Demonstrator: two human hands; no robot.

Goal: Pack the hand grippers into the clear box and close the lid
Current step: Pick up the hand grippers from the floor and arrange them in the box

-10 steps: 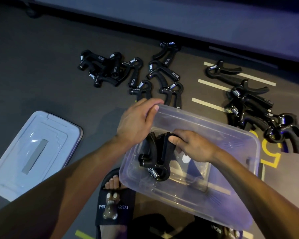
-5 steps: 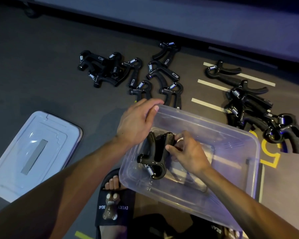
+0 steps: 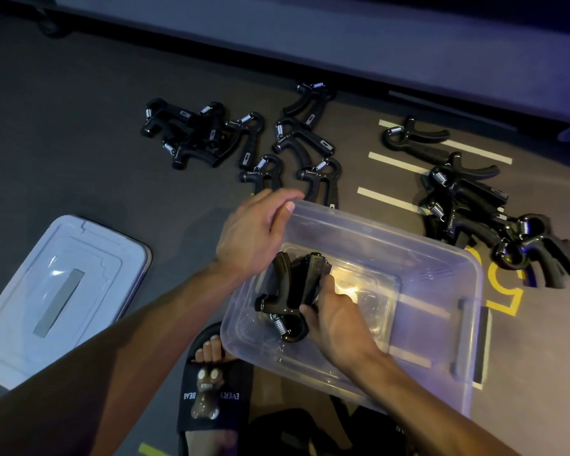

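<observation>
hand gripper point(image 3: 288, 296) in clear box point(image 3: 441, 258) | right hand point(image 3: 338, 319) pinches it | left hand point(image 3: 250, 235) grips box rim

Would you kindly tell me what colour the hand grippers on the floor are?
Black, with silvery metal springs: see the hand grippers in the head view.

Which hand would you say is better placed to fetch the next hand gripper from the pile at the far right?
Probably the right hand: it is nearer the right-hand pile and needs only to let go of the gripper in the box. The left hand grips the clear box at its rim, steadying it.
</observation>
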